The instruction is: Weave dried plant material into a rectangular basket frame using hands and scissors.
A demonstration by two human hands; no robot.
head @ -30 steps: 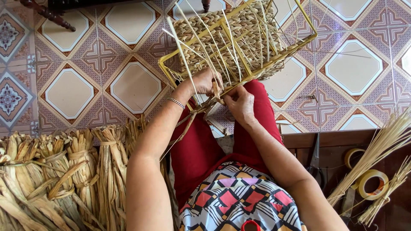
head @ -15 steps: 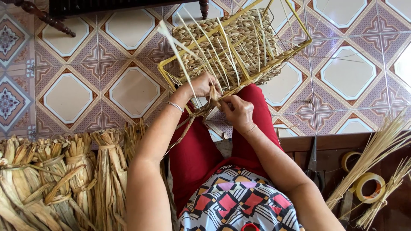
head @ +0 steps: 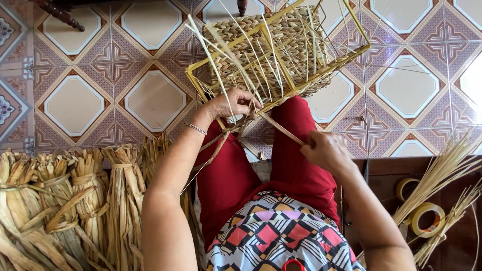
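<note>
A half-woven straw basket [head: 281, 45] on a yellow wire frame [head: 321, 68] rests on my knees, tilted, with loose pale strands sticking up. My left hand [head: 233, 104] grips the near edge of the frame, fingers curled around the weave and the strands there. My right hand [head: 326, 149] is closed on a flat straw strip [head: 283, 130] that runs taut from the frame's near edge back to that hand. I wear red trousers [head: 236, 175] and a patterned top.
Bundles of dried straw [head: 75, 200] stand at my left. At the right, thin pale reeds [head: 442, 170] and rolls of tape [head: 427, 218] lie on a dark wooden surface. Patterned floor tiles [head: 100, 75] surround the basket; a dark furniture leg [head: 60, 14] is at top left.
My right hand has drawn back from the basket's edge toward my body and to the right, pulling the straw strip out taut. My left hand stays on the frame.
</note>
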